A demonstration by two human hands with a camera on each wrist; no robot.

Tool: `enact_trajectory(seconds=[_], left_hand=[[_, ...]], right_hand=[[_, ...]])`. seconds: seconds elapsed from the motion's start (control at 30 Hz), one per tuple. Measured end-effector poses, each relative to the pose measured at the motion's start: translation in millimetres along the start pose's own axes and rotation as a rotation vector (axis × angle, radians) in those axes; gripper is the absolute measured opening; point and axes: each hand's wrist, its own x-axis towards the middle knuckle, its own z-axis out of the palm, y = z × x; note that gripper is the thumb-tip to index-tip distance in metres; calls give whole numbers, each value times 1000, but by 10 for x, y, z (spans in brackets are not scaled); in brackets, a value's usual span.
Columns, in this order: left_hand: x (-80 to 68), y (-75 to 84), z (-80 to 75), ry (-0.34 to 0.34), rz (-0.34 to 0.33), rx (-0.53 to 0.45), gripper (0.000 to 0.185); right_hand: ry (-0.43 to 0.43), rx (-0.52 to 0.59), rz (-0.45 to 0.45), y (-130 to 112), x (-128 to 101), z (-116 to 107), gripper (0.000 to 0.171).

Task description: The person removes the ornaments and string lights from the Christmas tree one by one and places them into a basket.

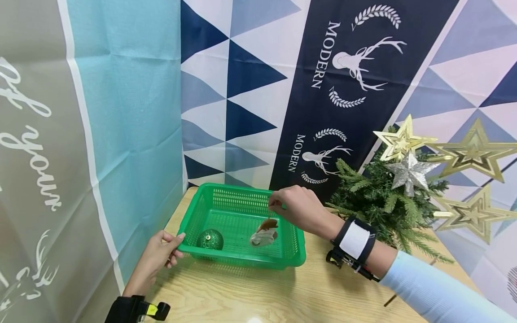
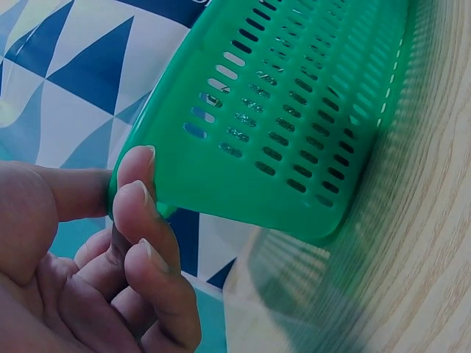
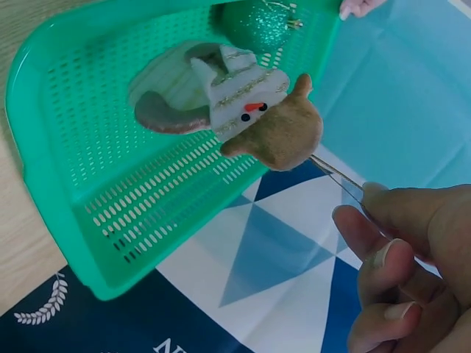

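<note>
While the right hand [image 1: 296,204] is pinching its hanging loop, the snowman ornament [image 1: 264,233] is dangling straight below, inside the green basket [image 1: 226,193] on the table [image 1: 282,291]. Left wrist: left hand [image 2: 110,243] is clasping the rim. Right wrist: fingertips [image 3: 383,220] are clamping the thread (ornament hanging upright).

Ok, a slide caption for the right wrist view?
Right hand dangles a felt snowman ornament by its string over a green plastic basket.

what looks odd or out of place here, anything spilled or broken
Nothing stands out. The green basket sits flat on the table, steadied at its corner by the left hand. The right hand dangles a snowman ornament by its string over it, beside a green glitter bauble.
</note>
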Motion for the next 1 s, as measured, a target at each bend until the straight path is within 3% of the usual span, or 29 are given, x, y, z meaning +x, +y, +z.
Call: enact_trajectory(seconds=[1.0], left_hand=[[21,-27,4,6,12,4,36]], right_hand=[[-97,60,-96,-202,105,251,6]])
